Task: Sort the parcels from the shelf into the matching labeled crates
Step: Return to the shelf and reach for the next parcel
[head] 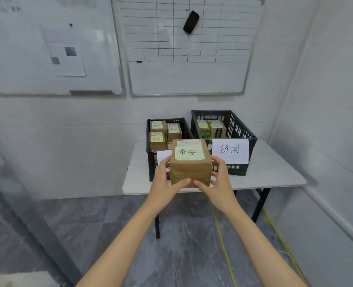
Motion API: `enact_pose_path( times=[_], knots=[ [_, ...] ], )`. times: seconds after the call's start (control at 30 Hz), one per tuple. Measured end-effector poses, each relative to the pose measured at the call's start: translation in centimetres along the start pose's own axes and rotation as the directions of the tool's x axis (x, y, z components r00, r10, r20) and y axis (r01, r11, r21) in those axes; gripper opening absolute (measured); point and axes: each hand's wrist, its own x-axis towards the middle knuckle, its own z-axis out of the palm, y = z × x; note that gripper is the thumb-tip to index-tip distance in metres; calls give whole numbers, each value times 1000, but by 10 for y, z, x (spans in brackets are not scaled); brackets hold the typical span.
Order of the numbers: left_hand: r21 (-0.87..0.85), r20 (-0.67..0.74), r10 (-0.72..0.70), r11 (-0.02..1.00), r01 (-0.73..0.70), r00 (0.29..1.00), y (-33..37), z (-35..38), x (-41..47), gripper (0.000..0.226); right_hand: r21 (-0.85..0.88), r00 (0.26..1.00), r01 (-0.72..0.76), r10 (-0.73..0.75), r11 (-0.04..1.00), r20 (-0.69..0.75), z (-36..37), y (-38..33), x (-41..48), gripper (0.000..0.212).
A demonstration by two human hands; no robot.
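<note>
Person held one brown cardboard parcel [190, 164] in both hands, in the air at the near edge of the white table [274, 177], in front of the left crate [152, 170]. Not in either crate.

Left hand [165, 181] grasped the parcel's left side: thumb across the near face, fingers curled round the left edge. Right hand [221, 181] mirrored it on the right side. The thumbs almost met on the near face.

Pale green note [189, 153] on top of the parcel, handwritten 泰安, with a printed shipping label just behind it.

Two black lattice crates sat side by side on the table. The left one held several small brown parcels [158, 139] with notes on top; its white front label [163, 155] was mostly hidden behind the held parcel, so I couldn't read it. The right crate [238, 126] sat a bit farther back, a few parcels [218, 128] inside, its front label [230, 150] reading 济南.

Two whiteboards on the far wall: left one [16, 75] with paper sheets stuck on, right one [188, 79] with a drawn grid and a black eraser [191, 22]. Yellow cable [223, 241] ran over the grey floor under the table.
</note>
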Motion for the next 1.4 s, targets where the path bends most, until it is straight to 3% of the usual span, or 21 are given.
enact_pose_path(
  times=[0.23,0.43,0.67,0.87,1.2,1.4],
  knots=[
    [-49,88,-24,998,28,996,-25,24,93,72,-46,997,-42,38,998,-68,-8,44,85,81],
    [-54,117,-26,998,32,993,-48,46,160,80,-32,993,-118,117,993,-26,-18,80,142,78],
    [15,85,-25,1000,24,996,-72,77,241,110,-78,997,-78,80,994,18,-26,119,226,116],
    [97,-2,10,995,-10,1000,-85,96,322,101,-158,991,-29,49,987,121,-29,157,322,119],
    [210,-87,-108,970,124,990,-127,86,419,106,-163,952,34,18,986,306,11,208,435,112],
    [344,-88,-166,920,186,982,-163,55,450,105,-154,917,17,45,988,396,55,240,469,118]
  ],
)
